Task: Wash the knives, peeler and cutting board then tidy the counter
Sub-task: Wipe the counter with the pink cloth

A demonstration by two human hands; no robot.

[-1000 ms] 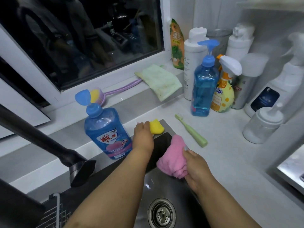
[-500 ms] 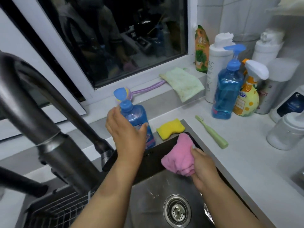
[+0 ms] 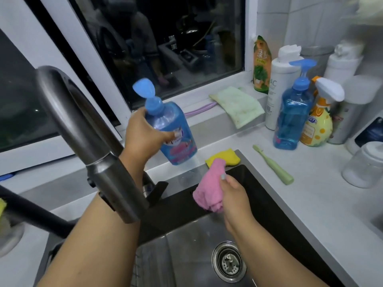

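Over the sink, the right hand pinches a bunched pink cloth, while farther back the left hand, fingers wrapped round the blue detergent bottle, has lifted it off the counter, likely to soap the cloth; knives, peeler and board are unseen.

The faucet arches across the sink from 9 o'clock, blocking its left half. The left hand holds the dish soap bottle aloft at 12 o'clock; the right hand holds a pink cloth over the basin's back edge. The basin around the drain lies open. At 2 o'clock bottles crowd the surface; a toothbrush lies at 1 o'clock, bare surface at 3 o'clock.
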